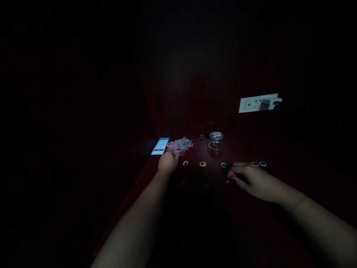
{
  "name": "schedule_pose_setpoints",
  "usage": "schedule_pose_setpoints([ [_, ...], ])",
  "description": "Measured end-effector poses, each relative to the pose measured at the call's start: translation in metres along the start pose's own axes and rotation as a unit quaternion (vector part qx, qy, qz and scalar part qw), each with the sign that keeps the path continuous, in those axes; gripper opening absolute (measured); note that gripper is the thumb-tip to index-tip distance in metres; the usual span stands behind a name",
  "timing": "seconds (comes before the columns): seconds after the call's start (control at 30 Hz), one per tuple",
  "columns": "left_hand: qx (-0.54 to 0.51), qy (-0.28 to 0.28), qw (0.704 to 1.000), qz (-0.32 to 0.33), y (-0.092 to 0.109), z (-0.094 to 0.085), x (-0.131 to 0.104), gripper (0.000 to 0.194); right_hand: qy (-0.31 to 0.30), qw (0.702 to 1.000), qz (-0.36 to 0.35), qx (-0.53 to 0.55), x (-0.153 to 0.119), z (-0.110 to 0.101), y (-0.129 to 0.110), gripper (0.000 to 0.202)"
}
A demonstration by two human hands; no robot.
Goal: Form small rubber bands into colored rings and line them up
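At the front edge of a tangled pile of pastel hair ties (181,145), my left hand (168,162) has its fingers curled closed; what is in them, if anything, is hidden. My right hand (252,180) hovers low over the table on the right, thumb and fingers pinched together. A small pinkish bit (228,181) shows by its fingertips, too dim to name. Across the table lies a row of ring-shaped hair ties: pink (185,163), yellow (202,164), green (223,165), orange (254,163) and blue (262,163). A purplish one is partly covered by my right hand.
Behind the row stands a clear lidded jar (215,143), with a small purple ring (202,137) left of it. A lit phone (160,146) lies beside the pile. Thin dark items (206,185) lie in front. A socket (253,104) holds a plug. Surroundings are very dark.
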State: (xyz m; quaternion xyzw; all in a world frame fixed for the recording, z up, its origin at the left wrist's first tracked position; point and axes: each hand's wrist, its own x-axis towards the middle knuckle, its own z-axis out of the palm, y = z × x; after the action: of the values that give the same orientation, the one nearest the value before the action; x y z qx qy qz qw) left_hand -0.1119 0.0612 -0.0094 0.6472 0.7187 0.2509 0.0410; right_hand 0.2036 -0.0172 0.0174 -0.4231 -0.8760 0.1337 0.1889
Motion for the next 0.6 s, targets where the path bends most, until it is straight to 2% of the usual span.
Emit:
schedule_pose_setpoints([
  [0.2,-0.002,0.004,1.0,0.011,-0.003,0.001,0.001,0.025,0.012,1.0,0.014,0.005,-0.002,-0.003,0.002,0.019],
  [0.4,-0.01,0.014,1.0,0.013,-0.001,0.001,0.0,0.024,0.063,0.997,0.045,-0.016,-0.002,-0.014,0.016,0.02],
  [0.6,-0.026,0.025,0.999,0.012,-0.001,0.001,0.0,0.023,0.123,0.988,0.097,-0.011,-0.003,-0.016,0.023,0.024],
])
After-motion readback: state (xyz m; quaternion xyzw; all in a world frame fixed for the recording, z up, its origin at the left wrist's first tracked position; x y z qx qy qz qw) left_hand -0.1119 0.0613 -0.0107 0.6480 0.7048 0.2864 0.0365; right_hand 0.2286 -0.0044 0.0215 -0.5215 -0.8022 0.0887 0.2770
